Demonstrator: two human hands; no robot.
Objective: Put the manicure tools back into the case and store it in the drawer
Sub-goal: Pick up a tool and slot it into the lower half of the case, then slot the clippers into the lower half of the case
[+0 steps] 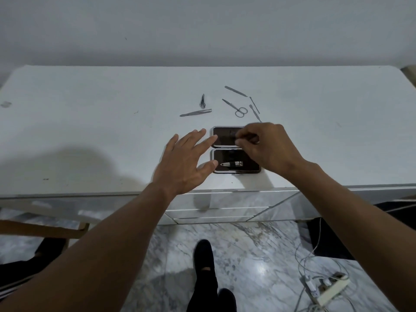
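– White dresser top (90,131): what did it carry?

– Fig. 1. Largest first: the left hand (180,163) was spread flat, its straight fingertips touching the left edge of the case (236,172). The right hand (265,149) hung over the far half, fingers curled and pinching a thin tool (247,138), which was blurred.

– And the case?

– It lay open near the front edge, above the shut drawers (213,212). A nail clipper (231,164) sat in the near half. Scissors (236,108), tweezers (195,113) and slim sticks (236,91) lay loose behind the case.
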